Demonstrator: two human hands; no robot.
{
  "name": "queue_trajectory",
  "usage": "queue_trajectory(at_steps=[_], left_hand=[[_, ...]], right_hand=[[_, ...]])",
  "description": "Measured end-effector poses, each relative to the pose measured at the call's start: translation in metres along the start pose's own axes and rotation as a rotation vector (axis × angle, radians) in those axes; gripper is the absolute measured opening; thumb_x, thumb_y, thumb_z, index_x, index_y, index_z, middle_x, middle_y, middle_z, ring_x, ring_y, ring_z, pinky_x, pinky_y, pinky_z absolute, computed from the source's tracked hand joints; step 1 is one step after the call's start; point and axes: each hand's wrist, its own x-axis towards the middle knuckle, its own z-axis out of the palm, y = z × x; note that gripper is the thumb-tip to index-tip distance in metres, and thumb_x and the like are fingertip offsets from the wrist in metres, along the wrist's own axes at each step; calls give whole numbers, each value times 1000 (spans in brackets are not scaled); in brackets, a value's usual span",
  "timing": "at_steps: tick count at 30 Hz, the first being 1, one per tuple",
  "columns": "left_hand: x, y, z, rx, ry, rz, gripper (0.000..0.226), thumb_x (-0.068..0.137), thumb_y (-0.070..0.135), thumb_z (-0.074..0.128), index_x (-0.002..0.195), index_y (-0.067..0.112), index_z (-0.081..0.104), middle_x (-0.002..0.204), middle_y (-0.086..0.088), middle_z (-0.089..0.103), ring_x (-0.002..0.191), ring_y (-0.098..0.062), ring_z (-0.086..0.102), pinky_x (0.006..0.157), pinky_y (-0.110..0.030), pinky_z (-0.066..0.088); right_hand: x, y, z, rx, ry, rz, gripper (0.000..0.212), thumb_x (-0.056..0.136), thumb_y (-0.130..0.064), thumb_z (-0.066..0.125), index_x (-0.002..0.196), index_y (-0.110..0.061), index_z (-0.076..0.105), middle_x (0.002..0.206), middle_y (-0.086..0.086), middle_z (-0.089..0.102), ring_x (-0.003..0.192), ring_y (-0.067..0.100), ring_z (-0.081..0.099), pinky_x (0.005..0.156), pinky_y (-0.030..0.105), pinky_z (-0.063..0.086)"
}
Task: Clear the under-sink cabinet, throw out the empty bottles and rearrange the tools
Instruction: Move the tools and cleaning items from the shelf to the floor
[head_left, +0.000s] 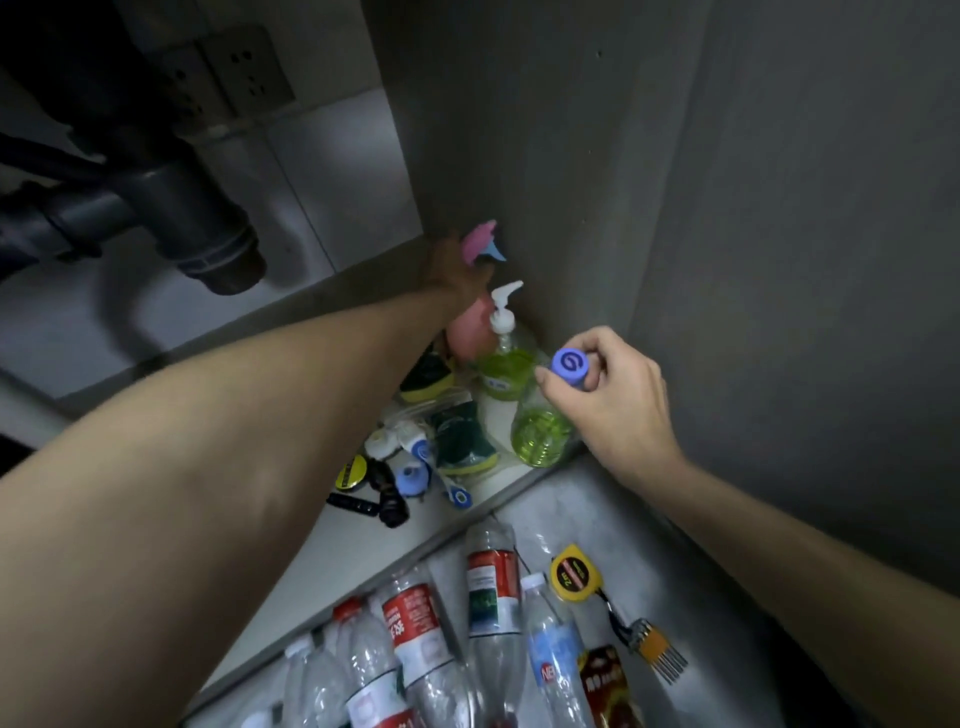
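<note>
My left hand (457, 267) reaches deep into the cabinet's right rear corner and grips the pink spray bottle (470, 332) just under its pink and blue trigger head (480, 244). My right hand (608, 395) pinches the blue cap (570, 366) of a clear bottle holding green liquid (540, 431), standing at the cabinet's front right. Between them stands a pump bottle of green soap (504, 364). Several empty plastic bottles (493, 597) lie on the floor in front of the cabinet, beside a yellow tape measure (571, 574).
Sponges (460, 439), small blue-capped items (415, 475) and black tools (382, 499) litter the cabinet floor. A grey drain pipe (202, 228) hangs at the upper left. The cabinet's side wall (571, 156) stands close on the right. A comb-like tool (660, 649) and a red packet (605, 686) lie on the floor.
</note>
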Motion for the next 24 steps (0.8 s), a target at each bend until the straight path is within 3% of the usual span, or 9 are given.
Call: queue_trajectory(at_steps=[2,3,6,11,14,16,20,24], left_hand=[[-3,1,-2,-36,106,8,27,93,12,65,116,-3,66,100,-10,62,95,-17,56,62,-10,37],[-6,1,-7,-31,167,19,25,95,18,65,110,-1,70,96,-10,65,91,-16,57,60,-11,33],[-22,4,-33,0,293,52,30,97,35,60,107,10,74,103,-9,73,94,-19,67,74,-23,45],[-79,7,-84,71,411,183,24,93,38,60,104,21,72,99,-1,69,88,-16,62,69,-28,43],[-123,-6,-112,83,415,192,25,93,35,60,111,21,67,103,-2,66,92,-19,62,75,-32,48],[-156,-16,-125,77,439,177,23,92,34,60,110,21,66,100,0,63,88,-18,59,71,-29,44],[-221,-33,-140,113,448,164,24,92,30,61,113,20,67,100,3,63,89,-14,58,74,-27,42],[-277,-55,-151,151,473,79,23,91,25,64,111,17,68,101,1,65,92,-19,61,79,-32,48]], right_hand=[[-10,2,-10,-20,3,-18,26,74,-47,75,82,-30,57,71,-10,59,68,8,56,61,31,46],[-16,5,-14,-39,-5,-36,26,75,-48,75,82,-31,56,71,-11,58,68,8,56,60,29,45],[-34,15,-23,-78,-50,-69,27,77,-50,73,84,-31,55,77,-15,59,74,5,58,60,25,44],[-51,42,-8,-268,-245,-15,23,85,-46,73,94,-28,61,88,-12,51,78,7,54,68,29,38],[-56,48,11,-271,-305,45,24,88,-41,72,104,-25,63,97,-8,52,88,17,57,77,33,44],[-59,48,23,-313,-355,71,27,89,-43,69,110,-26,62,105,-3,53,95,23,58,82,37,47],[-63,43,32,-456,-351,134,30,89,-46,68,111,-27,60,114,2,54,104,26,56,79,36,45],[-69,28,31,-565,-318,117,43,88,-44,71,124,-24,59,127,6,47,123,27,42,91,40,46]])
